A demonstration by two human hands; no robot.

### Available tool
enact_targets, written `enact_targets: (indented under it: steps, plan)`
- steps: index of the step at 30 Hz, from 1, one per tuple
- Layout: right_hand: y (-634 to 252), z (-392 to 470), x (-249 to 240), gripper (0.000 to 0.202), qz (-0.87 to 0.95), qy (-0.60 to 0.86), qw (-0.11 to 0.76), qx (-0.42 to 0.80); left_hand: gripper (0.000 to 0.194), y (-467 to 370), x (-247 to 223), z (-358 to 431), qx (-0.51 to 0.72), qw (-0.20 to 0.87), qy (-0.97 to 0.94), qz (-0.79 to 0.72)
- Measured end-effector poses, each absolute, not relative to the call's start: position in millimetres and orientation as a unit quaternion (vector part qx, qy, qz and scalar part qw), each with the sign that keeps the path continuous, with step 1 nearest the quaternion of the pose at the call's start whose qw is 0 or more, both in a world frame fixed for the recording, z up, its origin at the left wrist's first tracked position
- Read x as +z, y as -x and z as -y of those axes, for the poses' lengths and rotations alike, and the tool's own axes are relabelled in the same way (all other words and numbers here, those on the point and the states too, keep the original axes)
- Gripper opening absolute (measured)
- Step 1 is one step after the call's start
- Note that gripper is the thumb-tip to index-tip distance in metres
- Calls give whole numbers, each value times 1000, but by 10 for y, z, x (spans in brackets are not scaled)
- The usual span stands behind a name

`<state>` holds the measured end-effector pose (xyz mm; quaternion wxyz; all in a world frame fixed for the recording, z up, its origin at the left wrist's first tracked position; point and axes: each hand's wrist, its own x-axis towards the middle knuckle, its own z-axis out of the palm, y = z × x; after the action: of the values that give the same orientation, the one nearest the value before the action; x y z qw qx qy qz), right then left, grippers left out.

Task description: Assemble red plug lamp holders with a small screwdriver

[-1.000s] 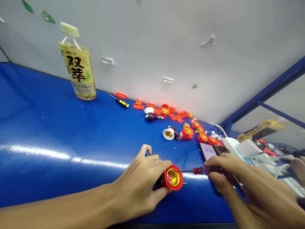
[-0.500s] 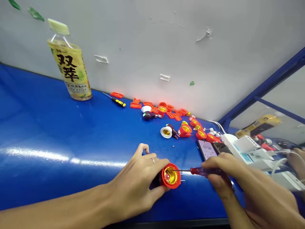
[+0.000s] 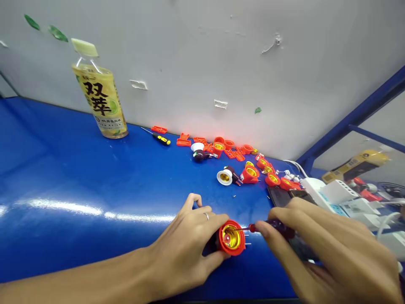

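My left hand (image 3: pixel 190 242) grips a red lamp socket (image 3: pixel 242 249) by its left side, thumb below and fingers above. The socket's open mouth, lined with gold threaded metal, faces up toward me, and two metal pins stick out on its right. My right hand (image 3: pixel 329 249) holds a screwdriver (image 3: pixel 280 228) with a dark translucent handle and red collar. The thin shaft points left into the socket's mouth; its tip is hard to make out inside.
Along the wall lie red sockets (image 3: pixel 250 174), red plastic parts, a white-rimmed socket (image 3: pixel 224 177) and a yellow-black screwdriver (image 3: pixel 161 139). A drink bottle (image 3: pixel 101 101) stands back left. Phones (image 3: pixel 278 197) and a white power strip (image 3: pixel 325 196) with plugs are on the right.
The view has shifted slightly. My right thumb has moved forward toward the screwdriver's collar, and the shaft now slants more at the socket's mouth. The phone screen has gone dark.
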<state>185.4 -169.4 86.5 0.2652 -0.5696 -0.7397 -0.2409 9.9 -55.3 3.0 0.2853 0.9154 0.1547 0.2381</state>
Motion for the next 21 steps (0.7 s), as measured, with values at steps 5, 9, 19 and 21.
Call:
enact_targets:
  steps: [5, 9, 19, 21]
  plan:
    - [-1791, 1418, 829, 40, 709, 570, 259, -324, 14, -89, -6, 555, 242, 284, -914, -161]
    - [-1786, 1283, 668, 18, 714, 575, 346, -196, 27, -79, -52, 549, 244, 275, -915, -167]
    - [-1841, 1447, 640, 40, 721, 572, 389, -39, 21, -77, -30, 569, 217, 305, -912, -168]
    - [-1788, 1421, 587, 32, 691, 571, 413, -161, 19, -73, -31, 573, 213, 310, -911, -169]
